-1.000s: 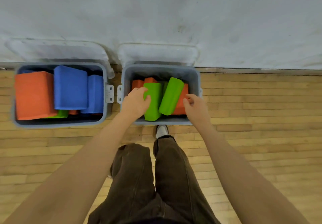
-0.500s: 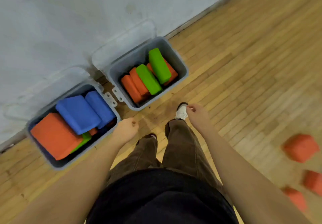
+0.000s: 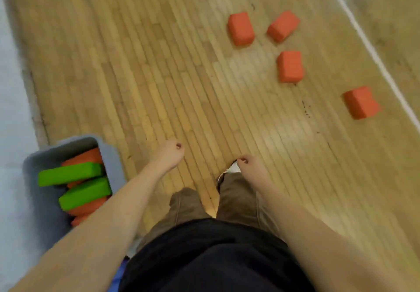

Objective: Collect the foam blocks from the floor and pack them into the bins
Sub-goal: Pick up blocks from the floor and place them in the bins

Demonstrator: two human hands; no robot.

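Blocks (image 3: 241,28) lie ahead-right of right hand (image 3: 251,166), the nearer; both it and left hand (image 3: 169,154) hang seemingly empty, loosely curled.

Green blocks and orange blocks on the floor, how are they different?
The two green blocks lie packed inside the grey bin, stacked over other blocks; the four orange blocks sit loose and apart on the wooden floor. The green blocks look long and slim; the orange blocks on the floor look short and chunky. Both kinds are plain, bright, box-shaped blocks, and no hand touches either.
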